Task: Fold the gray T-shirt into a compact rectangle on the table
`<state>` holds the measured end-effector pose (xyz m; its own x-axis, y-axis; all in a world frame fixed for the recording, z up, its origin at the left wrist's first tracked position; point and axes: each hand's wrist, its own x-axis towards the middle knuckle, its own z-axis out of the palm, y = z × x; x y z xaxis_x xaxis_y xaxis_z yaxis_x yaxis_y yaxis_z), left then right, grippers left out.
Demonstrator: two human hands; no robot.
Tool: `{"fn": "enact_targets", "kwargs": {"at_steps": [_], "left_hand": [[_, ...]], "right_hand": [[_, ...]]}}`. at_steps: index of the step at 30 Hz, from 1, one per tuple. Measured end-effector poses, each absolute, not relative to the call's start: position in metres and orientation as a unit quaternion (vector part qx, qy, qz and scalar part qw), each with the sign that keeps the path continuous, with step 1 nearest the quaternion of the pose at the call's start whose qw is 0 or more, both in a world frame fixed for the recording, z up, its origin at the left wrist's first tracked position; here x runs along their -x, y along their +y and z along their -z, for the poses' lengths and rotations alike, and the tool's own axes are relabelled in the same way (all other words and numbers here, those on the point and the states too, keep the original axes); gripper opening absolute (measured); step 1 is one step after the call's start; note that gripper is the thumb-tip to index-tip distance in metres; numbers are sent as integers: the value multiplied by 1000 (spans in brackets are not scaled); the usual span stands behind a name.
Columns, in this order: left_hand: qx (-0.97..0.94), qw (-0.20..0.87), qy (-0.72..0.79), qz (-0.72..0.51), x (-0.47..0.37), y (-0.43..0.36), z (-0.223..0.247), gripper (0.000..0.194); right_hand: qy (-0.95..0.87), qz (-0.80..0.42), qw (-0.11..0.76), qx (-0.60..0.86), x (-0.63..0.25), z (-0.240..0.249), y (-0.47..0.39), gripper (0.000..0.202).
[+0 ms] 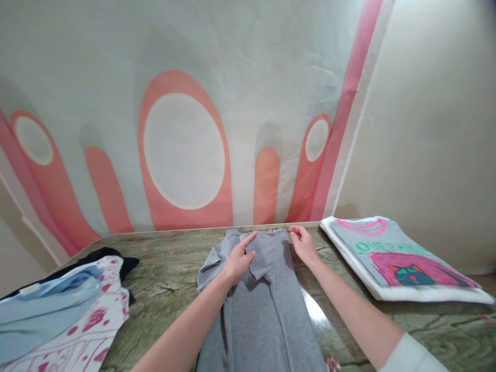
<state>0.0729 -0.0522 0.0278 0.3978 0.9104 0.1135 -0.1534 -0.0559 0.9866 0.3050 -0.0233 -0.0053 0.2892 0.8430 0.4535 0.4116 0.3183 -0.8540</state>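
Observation:
A grey shirt (256, 320) lies lengthwise in front of me, its far part folded inward and a sleeve bunched at the left. My left hand (238, 261) rests on the upper left of this cloth, index finger stretched out and thumb apart, gripping nothing that I can see. At the far right corner, my right hand (304, 245) has thumb and fingers pinched together at the shirt's edge. The exact contact of those fingertips is small and hard to see.
The wood-patterned table (166, 289) ends against a wall with coral shapes (186, 219). To the right sits a stack of folded shirts (387, 258), the top one printed with a cat. Loose clothes (62, 305) in blue, white-and-pink and black are heaped at left.

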Motion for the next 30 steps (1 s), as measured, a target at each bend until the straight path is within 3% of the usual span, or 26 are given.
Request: {"fn": "enact_targets", "kwargs": {"at_steps": [8, 20, 30], "left_hand": [[-648, 496, 386, -430, -69, -55, -39, 61], [-647, 490, 363, -458, -71, -55, -35, 59], [-669, 298, 482, -481, -69, -50, -32, 42]], "right_hand": [[-650, -268, 498, 508, -330, 26, 42, 58], [-699, -293, 436, 485, -340, 30, 69, 42], [-696, -272, 436, 501, -339, 32, 68, 31]]}}
